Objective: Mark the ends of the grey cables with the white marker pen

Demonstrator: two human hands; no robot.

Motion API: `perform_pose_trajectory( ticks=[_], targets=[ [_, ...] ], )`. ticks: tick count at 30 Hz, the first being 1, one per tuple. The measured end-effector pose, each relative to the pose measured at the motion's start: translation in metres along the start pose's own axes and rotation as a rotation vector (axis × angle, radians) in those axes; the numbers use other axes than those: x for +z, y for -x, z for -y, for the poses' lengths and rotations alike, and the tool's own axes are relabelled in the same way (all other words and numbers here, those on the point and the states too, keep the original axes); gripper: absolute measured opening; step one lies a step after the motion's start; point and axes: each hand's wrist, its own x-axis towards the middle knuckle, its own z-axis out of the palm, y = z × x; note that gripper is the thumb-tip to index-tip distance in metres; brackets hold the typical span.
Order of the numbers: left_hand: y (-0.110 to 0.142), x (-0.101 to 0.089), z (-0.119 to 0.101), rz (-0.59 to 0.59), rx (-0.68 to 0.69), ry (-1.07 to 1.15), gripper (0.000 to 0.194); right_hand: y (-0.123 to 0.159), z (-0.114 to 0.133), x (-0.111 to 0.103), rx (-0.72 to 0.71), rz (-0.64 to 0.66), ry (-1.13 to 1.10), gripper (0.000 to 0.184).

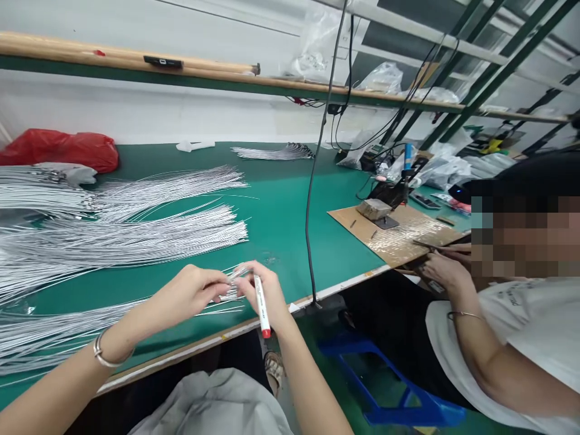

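A black cord (307,232) is hanging over the table edge (335,289); the right hand (270,285) is gripping a pen (260,302), the left hand (190,291) pinching wires (232,294).

One slim white red-ended marker (261,306) shows near the centre, one crumpled red plastic bag (67,151) at upper left, and one blue plastic stool (403,379) at lower right.

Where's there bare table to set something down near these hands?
Bare green tabletop shows between the wire bundles at left and the black cable; another patch runs from the black cable to the cardboard. It's crowded across the left, where the wire bundles lie, and around the left hand and right hand.
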Motion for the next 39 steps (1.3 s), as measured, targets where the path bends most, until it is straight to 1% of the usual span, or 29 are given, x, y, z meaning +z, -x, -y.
perform_pose_trajectory(
  ticks=[2, 3, 7, 10, 13, 16, 18, 20, 22, 23, 25, 28, 30, 32, 34, 35, 37, 39],
  targets=[
    [-0.001, -0.005, 0.001, 0.026, -0.065, 0.122, 0.033, 0.006, 0.001, -0.006, -0.063, -0.099, 0.08, 0.036],
    [-0.001, -0.006, 0.001, 0.043, -0.087, 0.163, 0.034, 0.009, 0.002, -0.008, -0.103, -0.116, 0.123, 0.041],
    [0.001, -0.011, -0.005, 0.072, -0.08, 0.177, 0.038, 0.019, 0.001, -0.008, -0.234, -0.064, 0.257, 0.049],
    [0.002, -0.012, -0.009, 0.074, -0.07, 0.177, 0.038, 0.022, 0.002, -0.002, -0.251, -0.054, 0.298, 0.05],
    [0.002, -0.01, -0.009, 0.081, -0.079, 0.165, 0.038, 0.024, 0.003, 0.001, -0.297, -0.04, 0.342, 0.048],
    [0.002, -0.006, -0.005, 0.081, -0.065, 0.164, 0.037, 0.024, 0.003, -0.001, -0.356, -0.026, 0.401, 0.048],
    [0.002, -0.003, -0.004, 0.069, -0.049, 0.172, 0.037, 0.024, 0.002, -0.005, -0.362, -0.016, 0.437, 0.047],
    [0.001, -0.002, -0.004, 0.066, -0.027, 0.177, 0.037, 0.023, 0.002, -0.011, -0.312, -0.035, 0.432, 0.044],
    [0.001, -0.002, -0.006, 0.088, 0.009, 0.166, 0.037, 0.021, 0.003, -0.017, -0.2, -0.073, 0.381, 0.037],
    [0.0, -0.002, -0.006, 0.108, 0.024, 0.16, 0.037, 0.02, 0.003, -0.019, -0.14, -0.07, 0.348, 0.032],
    [-0.001, -0.003, -0.008, 0.156, 0.042, 0.158, 0.037, 0.016, 0.004, -0.021, -0.055, -0.001, 0.271, 0.022],
    [-0.004, -0.003, -0.01, 0.24, 0.054, 0.177, 0.036, 0.011, 0.004, -0.018, -0.037, 0.144, 0.135, 0.034],
    [-0.005, -0.003, -0.011, 0.286, 0.057, 0.188, 0.036, 0.009, 0.003, -0.015, -0.029, 0.178, 0.044, 0.039],
    [-0.006, -0.002, -0.013, 0.317, 0.029, 0.211, 0.037, 0.009, 0.0, -0.012, -0.01, 0.175, -0.03, 0.041],
    [-0.007, 0.0, -0.014, 0.313, -0.04, 0.265, 0.033, 0.009, -0.004, -0.01, 0.009, 0.139, -0.08, 0.043],
    [-0.007, 0.001, -0.014, 0.292, -0.078, 0.29, 0.033, 0.01, -0.005, -0.009, 0.016, 0.12, -0.09, 0.043],
    [-0.008, 0.004, -0.015, 0.223, -0.133, 0.309, 0.035, 0.009, -0.007, -0.009, 0.03, 0.098, -0.086, 0.043],
    [-0.009, 0.007, -0.015, 0.156, -0.137, 0.283, 0.036, 0.009, -0.008, -0.009, 0.036, 0.1, -0.074, 0.043]
  ],
)
